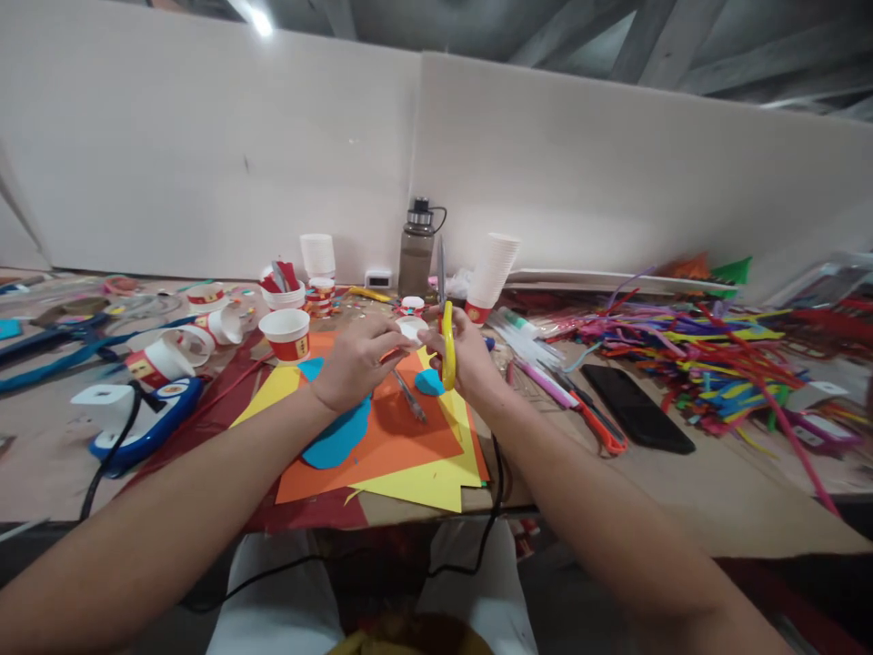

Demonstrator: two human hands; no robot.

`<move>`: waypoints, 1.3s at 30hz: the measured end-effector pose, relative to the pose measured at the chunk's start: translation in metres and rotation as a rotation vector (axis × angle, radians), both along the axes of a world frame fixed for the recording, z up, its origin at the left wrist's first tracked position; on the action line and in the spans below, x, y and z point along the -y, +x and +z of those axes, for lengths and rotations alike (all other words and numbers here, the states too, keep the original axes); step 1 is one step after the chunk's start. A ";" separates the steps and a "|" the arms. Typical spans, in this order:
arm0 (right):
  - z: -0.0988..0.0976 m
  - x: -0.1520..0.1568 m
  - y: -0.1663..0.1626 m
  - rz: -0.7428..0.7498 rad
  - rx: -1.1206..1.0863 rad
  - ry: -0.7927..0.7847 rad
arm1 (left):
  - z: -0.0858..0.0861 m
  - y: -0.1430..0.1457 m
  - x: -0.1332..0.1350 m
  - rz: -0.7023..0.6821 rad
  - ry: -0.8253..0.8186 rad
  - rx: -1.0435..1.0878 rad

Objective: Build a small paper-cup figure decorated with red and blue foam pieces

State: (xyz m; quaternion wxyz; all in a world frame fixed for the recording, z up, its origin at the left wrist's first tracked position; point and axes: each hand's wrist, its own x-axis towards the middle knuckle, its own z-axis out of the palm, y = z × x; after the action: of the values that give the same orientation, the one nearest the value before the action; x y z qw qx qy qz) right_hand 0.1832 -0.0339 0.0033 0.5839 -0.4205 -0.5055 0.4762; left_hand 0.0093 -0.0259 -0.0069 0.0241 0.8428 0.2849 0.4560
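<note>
My left hand point(351, 359) is closed, its fingertips pinching the edge of a small white round piece point(411, 327), perhaps cut from a paper cup. Scissors with a yellow handle point(448, 350) are held in my right hand point(470, 355), blades pointing up and away from the white piece. The thumb and fingertips of that hand also come close to the white piece; whether they touch it I cannot tell. Below my hands lie an orange sheet point(402, 455), a yellow sheet point(423, 488), a cut blue paper shape point(341, 441) and a slim pen-like tool point(411, 398).
A paper cup point(285, 335) stands left of my hands, with tipped cups point(160, 359) beyond. Behind are a water bottle point(416, 255) and a cup stack point(494, 273). To the right lie a red-handled cutter point(600, 428), a black phone point(637, 409) and colourful pipe cleaners point(709, 350).
</note>
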 end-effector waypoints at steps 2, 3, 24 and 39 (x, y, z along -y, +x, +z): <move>-0.001 -0.003 0.006 -0.015 0.038 0.009 | 0.001 0.002 0.001 -0.036 -0.025 0.017; -0.001 -0.006 0.009 -0.030 0.068 0.026 | 0.002 0.002 0.001 -0.031 -0.054 0.068; 0.000 0.009 0.008 -0.031 0.726 0.550 | -0.006 0.008 -0.008 -0.506 -1.339 0.619; 0.011 0.007 0.009 -0.027 0.385 0.434 | -0.003 0.002 -0.021 -0.281 -1.148 0.905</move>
State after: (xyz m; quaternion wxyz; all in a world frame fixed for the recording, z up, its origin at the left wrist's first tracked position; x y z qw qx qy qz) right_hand 0.1922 -0.0404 0.0142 0.5598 -0.3750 -0.6915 0.2605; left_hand 0.0108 -0.0052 -0.0099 0.6338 0.4560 0.3302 0.5304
